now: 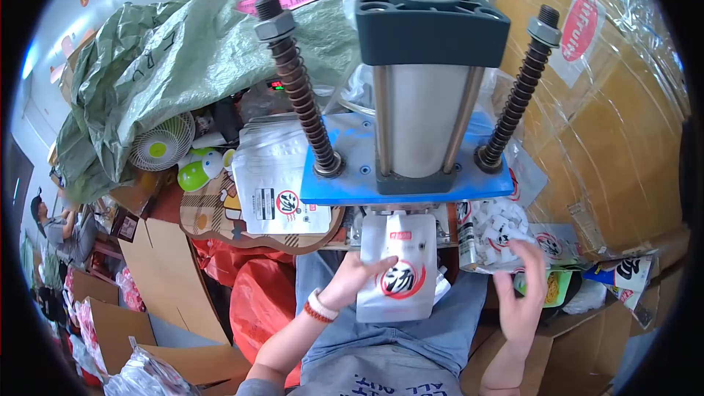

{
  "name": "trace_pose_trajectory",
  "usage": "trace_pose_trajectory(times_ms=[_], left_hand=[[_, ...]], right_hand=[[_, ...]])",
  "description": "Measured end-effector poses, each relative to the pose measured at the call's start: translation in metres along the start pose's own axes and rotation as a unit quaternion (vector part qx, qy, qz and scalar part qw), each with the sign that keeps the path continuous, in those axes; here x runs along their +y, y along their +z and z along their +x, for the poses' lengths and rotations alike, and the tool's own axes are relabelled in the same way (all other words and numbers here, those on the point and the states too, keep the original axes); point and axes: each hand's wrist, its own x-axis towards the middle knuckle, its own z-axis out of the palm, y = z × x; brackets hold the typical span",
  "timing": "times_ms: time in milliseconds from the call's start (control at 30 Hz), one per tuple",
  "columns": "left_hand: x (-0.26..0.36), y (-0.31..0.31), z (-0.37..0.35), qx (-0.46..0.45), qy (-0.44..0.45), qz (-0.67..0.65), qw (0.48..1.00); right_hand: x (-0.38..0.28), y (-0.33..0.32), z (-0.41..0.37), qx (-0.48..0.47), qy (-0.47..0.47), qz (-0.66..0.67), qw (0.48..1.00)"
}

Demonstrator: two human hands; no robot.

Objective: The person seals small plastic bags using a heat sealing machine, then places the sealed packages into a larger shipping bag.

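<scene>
Silvery-white pouch [407, 279] with a red circle and a black character on its front, held over the lap of a seated person in blue-grey trousers. The left hand [359, 277], wearing a white and a red bracelet, has its grip pinching the pouch's left edge, thumb on the front. The pouch's far end lies just beneath the blue plate [341, 189] of a press with a thick grey cylinder [414, 117] and two tall spring-wrapped rods. The right hand [524, 297] is raised with its grip spread and holding nothing, near a heap of small white pieces [504, 220]; whether the fingers touch them I cannot tell. On the left, similar pouches [275, 165] are stacked on a patterned board [209, 224]. Farther left stands a fan [176, 136]; cardboard rises at far right
</scene>
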Motion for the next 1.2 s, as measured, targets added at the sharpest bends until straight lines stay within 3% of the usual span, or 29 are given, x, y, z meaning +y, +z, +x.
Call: trace_pose_trajectory(times_ms=[67,100,133,167,233,267,300,333,367,400,433,467,500,533,567,600,633,700,733,800,867,900,967,1000,1067,1167,1200], left_hand=[[0.002,-0.004,0.015,-0.005,0.013,0.009,1.000],[-0.009,-0.012,0.022,-0.018,0.004,0.010,1.000],[-0.006,-0.012,0.019,-0.002,-0.027,0.096,0.995],[-0.019,-0.009,0.022,0.021,0.013,0.063,0.998],[-0.019,-0.018,0.022,-0.041,0.099,0.095,0.990],[-0.014,-0.031,0.024,-0.029,0.123,0.211,0.969],[-0.013,-0.039,0.024,0.108,0.150,0.335,0.924],[-0.004,-0.049,0.019,0.161,0.191,0.301,0.920],[0.014,-0.063,0.010,0.269,0.284,0.492,0.778],[0.023,-0.081,-0.002,0.324,0.283,0.593,0.680],[0.022,-0.094,-0.012,0.365,0.269,0.682,0.575],[0.010,-0.119,-0.012,0.300,0.193,0.703,0.615],[0.001,-0.135,-0.020,0.267,0.199,0.735,0.590],[-0.009,-0.149,-0.022,0.228,0.211,0.766,0.563],[-0.036,-0.174,-0.007,0.272,0.331,0.719,0.548],[-0.026,-0.167,-0.020,0.263,0.302,0.663,0.633],[-0.015,-0.155,-0.040,0.253,0.267,0.599,0.711],[-0.011,-0.139,-0.056,0.270,0.302,0.583,0.704],[-0.007,-0.127,-0.067,0.276,0.350,0.543,0.712],[-0.005,-0.096,-0.080,0.275,0.415,0.473,0.727],[-0.008,-0.067,-0.092,0.232,0.438,0.476,0.726],[-0.009,-0.053,-0.097,0.198,0.461,0.487,0.715],[-0.005,-0.033,-0.107,0.110,0.476,0.517,0.702],[0.005,-0.024,-0.114,0.060,0.492,0.529,0.689],[0.018,-0.016,-0.125,-0.040,0.483,0.494,0.722],[0.002,-0.018,-0.102,-0.092,0.436,0.429,0.786],[-0.009,-0.013,-0.091,-0.074,0.361,0.380,0.848]], right_hand=[[0.026,0.019,0.008,0.021,0.036,-0.125,0.991],[0.059,0.040,0.004,-0.044,0.063,-0.187,0.979],[0.087,0.055,-0.006,-0.107,0.085,-0.245,0.960],[0.094,0.055,-0.012,-0.138,0.074,-0.230,0.960],[0.124,0.061,-0.036,-0.079,-0.073,-0.293,0.950],[0.098,0.046,-0.024,-0.155,0.031,-0.192,0.969],[0.145,0.061,-0.032,-0.055,-0.055,-0.189,0.979],[0.101,0.023,-0.011,-0.219,-0.089,-0.204,0.950],[0.091,0.021,-0.007,-0.255,0.049,-0.162,0.952],[0.156,0.030,-0.027,-0.217,0.082,0.041,0.972],[0.141,0.038,-0.018,-0.164,0.128,0.129,0.970],[0.126,0.042,-0.015,-0.110,0.184,0.209,0.954],[0.099,0.042,-0.010,-0.118,0.176,0.214,0.954],[0.068,0.039,-0.003,-0.057,0.212,0.121,0.968],[0.053,0.036,0.000,0.009,0.248,0.026,0.968],[0.067,0.037,-0.007,0.062,0.149,0.087,0.983],[0.076,0.036,-0.017,0.062,0.148,0.088,0.983],[0.089,0.030,-0.029,0.091,-0.106,0.148,0.979],[0.080,0.029,-0.029,0.094,-0.106,0.145,0.979],[0.037,0.032,-0.029,0.055,-0.262,0.153,0.951],[-0.020,0.044,-0.013,0.003,-0.360,0.051,0.931],[-0.029,0.069,-0.016,0.023,-0.343,0.150,0.927],[-0.051,0.059,-0.018,-0.069,-0.330,0.155,0.929],[-0.054,0.049,-0.018,-0.083,-0.371,0.157,0.912],[-0.055,0.028,-0.012,-0.116,-0.420,0.206,0.876],[-0.047,0.035,-0.017,-0.108,-0.264,0.227,0.931],[-0.036,0.042,-0.019,-0.126,-0.171,0.193,0.958]])
